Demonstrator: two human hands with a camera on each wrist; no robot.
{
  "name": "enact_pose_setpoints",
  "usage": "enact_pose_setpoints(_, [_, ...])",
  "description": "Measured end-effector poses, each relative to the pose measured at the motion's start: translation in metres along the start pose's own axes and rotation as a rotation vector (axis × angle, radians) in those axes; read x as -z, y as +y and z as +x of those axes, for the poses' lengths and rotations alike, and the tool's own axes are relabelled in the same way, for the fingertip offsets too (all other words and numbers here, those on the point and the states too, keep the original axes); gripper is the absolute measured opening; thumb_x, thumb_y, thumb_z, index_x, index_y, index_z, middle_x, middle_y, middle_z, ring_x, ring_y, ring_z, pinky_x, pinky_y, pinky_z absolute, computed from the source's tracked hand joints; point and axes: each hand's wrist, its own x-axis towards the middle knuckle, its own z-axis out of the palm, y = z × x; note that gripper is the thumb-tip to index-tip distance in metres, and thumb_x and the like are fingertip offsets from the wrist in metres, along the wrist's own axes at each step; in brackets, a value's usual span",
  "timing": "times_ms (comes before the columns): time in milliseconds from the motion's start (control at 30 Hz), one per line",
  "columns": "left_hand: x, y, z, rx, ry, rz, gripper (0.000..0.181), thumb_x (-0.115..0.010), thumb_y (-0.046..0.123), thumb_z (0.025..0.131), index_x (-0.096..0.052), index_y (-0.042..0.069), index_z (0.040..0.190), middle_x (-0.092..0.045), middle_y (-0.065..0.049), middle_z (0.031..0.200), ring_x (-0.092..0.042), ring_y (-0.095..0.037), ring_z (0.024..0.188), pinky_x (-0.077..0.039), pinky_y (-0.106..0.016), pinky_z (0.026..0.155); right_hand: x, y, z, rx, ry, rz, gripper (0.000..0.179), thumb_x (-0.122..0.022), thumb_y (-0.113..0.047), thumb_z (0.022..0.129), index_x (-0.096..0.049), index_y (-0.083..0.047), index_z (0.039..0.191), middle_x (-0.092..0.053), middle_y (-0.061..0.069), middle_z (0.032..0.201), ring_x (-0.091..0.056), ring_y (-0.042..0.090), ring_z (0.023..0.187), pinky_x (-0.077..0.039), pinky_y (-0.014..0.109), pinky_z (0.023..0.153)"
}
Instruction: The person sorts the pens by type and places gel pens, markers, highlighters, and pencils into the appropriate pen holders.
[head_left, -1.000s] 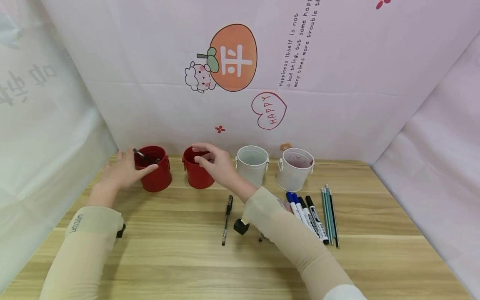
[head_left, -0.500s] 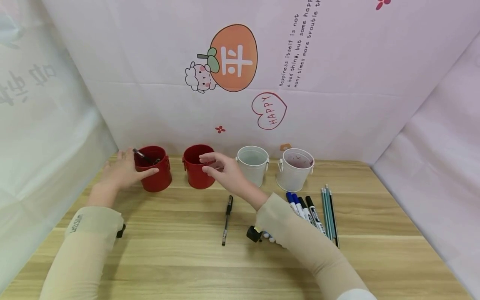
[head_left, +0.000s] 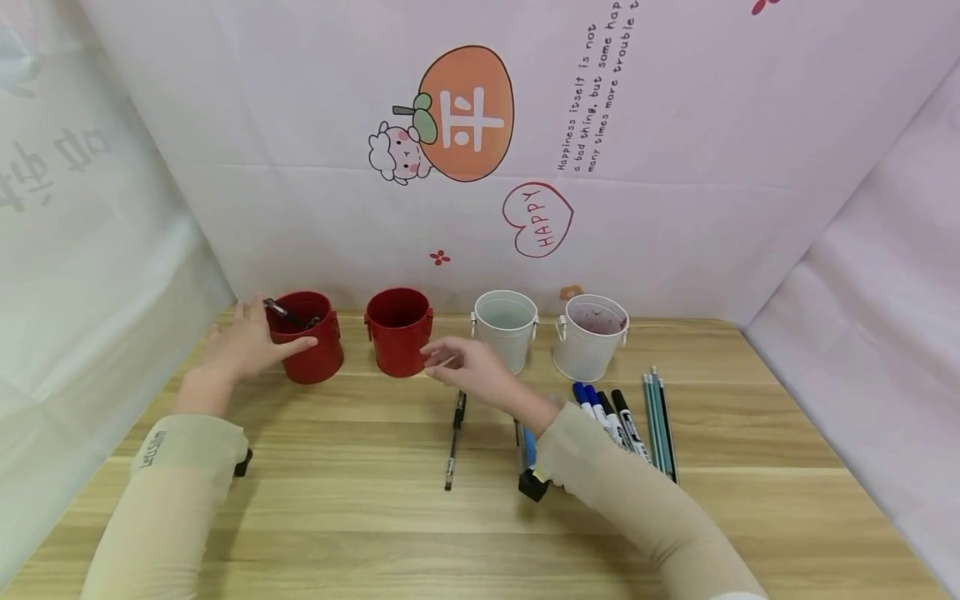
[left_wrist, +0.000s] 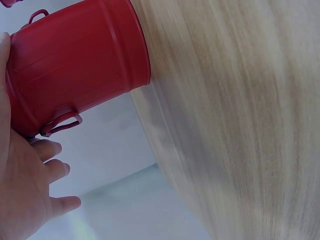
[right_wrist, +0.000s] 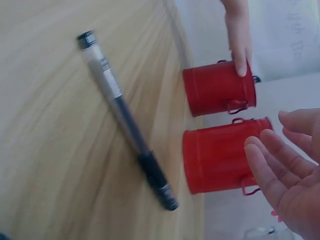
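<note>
In the head view my left hand rests against the left red bucket, its thumb across the front of the rim. Its other fingers spread past the side handle in the left wrist view. Black pens lean inside that bucket. My right hand holds nothing; its fingers are loosely bent, in front of the gap between the second red bucket and a white bucket. Below it a clear-barrelled gel pen with a black cap lies on the wooden table.
A second white bucket stands at the right end of the row. Several markers and slim pencils lie in front of it, partly behind my right sleeve. A printed white cloth backs the table.
My right hand has drawn back from over the second red bucket, down and to the right, uncovering its mouth. The left hand stays at the left red bucket.
</note>
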Motion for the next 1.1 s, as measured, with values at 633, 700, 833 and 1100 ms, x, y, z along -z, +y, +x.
enact_pose_setpoints(633, [0.000,-0.001,0.002,-0.006,0.008,-0.012,0.128,-0.057,0.079,0.087,-0.005,-0.015,0.155,-0.013,-0.043,0.157,-0.001,-0.060,0.147,-0.005,-0.081,0.107,0.014,0.036,-0.011,-0.299,-0.058,-0.027,0.030,-0.064,-0.001,0.098,-0.065,0.009,0.127,-0.071,0.018,0.093,-0.071,0.030,0.076,-0.061,0.035,0.067])
enact_pose_setpoints(700, [0.000,-0.001,0.002,-0.003,0.006,-0.012,0.128,-0.057,0.079,0.087,-0.005,-0.015,0.155,-0.012,-0.042,0.158,0.000,-0.060,0.147,-0.005,-0.081,0.108,0.014,0.038,-0.011,-0.329,-0.072,-0.026,0.031,-0.065,-0.002,0.098,-0.066,0.010,0.126,-0.071,0.017,0.092,-0.071,0.029,0.074,-0.062,0.035,0.066])
enact_pose_setpoints(833, [0.000,-0.001,0.002,-0.004,0.001,-0.008,0.128,-0.057,0.079,0.087,-0.005,-0.015,0.155,-0.011,-0.042,0.158,0.001,-0.060,0.147,-0.005,-0.081,0.108,0.011,0.042,-0.012,-0.377,-0.087,-0.030,0.031,-0.066,-0.002,0.097,-0.066,0.009,0.125,-0.069,0.013,0.092,-0.070,0.024,0.071,-0.062,0.035,0.065])
enact_pose_setpoints(1100, [0.001,0.001,0.000,-0.007,0.012,-0.011,0.125,-0.058,0.078,0.087,-0.009,-0.015,0.154,-0.017,-0.042,0.156,-0.004,-0.060,0.145,-0.008,-0.081,0.107,0.004,0.043,-0.011,-0.399,-0.091,-0.094,0.033,-0.072,-0.005,0.094,-0.068,0.006,0.125,-0.068,0.008,0.086,-0.066,0.017,0.061,-0.061,0.031,0.060])
